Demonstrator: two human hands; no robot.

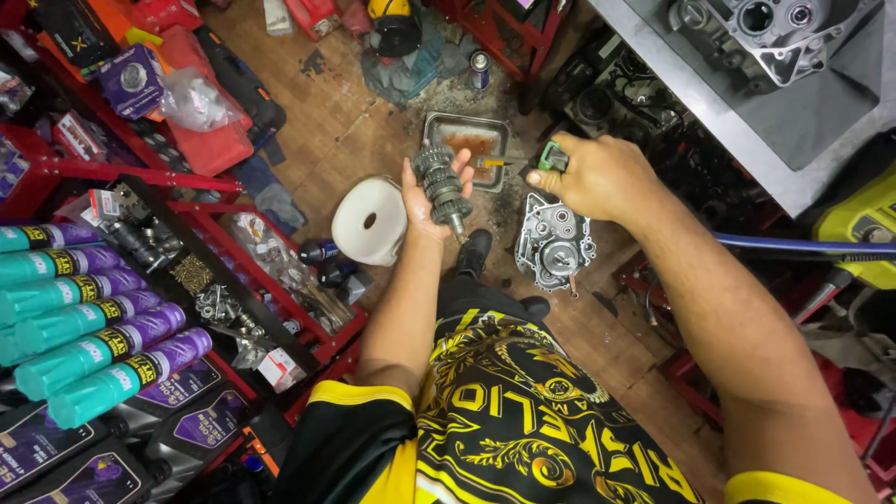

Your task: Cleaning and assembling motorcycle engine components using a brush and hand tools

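Fingers (pixel 459 166) of the left hand (pixel 422 201) curl around a gear shaft (pixel 442 187), a steel shaft stacked with several toothed gears, held palm-up near the middle of the frame with the forearm rising straight from the lower edge. Fingers of the right hand (pixel 597 175) pinch closed on a green-handled tool (pixel 551 157), whose thin tip points left toward the gears; that arm comes in bent from the lower right.

Below both hands, on the wooden floor (pixel 336 131), lie one rectangular metal tray (pixel 467 145) with a rusty brown film of fluid in it, one roll of white paper (pixel 370 222) just left of the left hand, and one grey engine cover (pixel 554 243) under the right hand. One black shoe (pixel 474 252) shows between them.

At the left edge, six teal and purple spray cans (pixel 84 341) lie side by side on a red rack (pixel 233 229), next to a black tray (pixel 201 271) of small screws and metal parts. Upper right, one engine casing (pixel 775 33) sits on a grey worktop (pixel 747 131).
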